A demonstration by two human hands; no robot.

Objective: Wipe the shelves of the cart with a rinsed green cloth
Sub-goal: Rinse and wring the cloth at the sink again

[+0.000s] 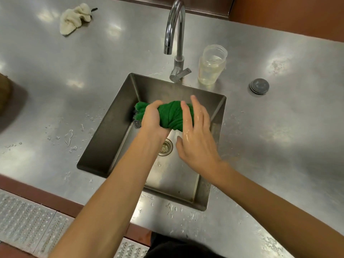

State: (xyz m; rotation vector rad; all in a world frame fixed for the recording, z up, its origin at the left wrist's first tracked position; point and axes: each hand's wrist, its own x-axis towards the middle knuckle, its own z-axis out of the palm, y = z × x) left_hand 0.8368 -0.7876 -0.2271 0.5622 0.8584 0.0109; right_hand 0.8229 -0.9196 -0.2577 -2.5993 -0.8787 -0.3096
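Green cloth (170, 114) ptly under hands (152, 119)

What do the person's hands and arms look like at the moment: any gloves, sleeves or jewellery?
No gloves: the left hand and right hand are bare. Both forearms are uncovered to the frame's edge, no sleeves showing. No watch, ring or bracelet shows. The right hand glistens wet. Dark clothing shows at the bottom edge.

Steel counter (279, 127) with sink (115, 116), reddish wall (297, 15) behind.
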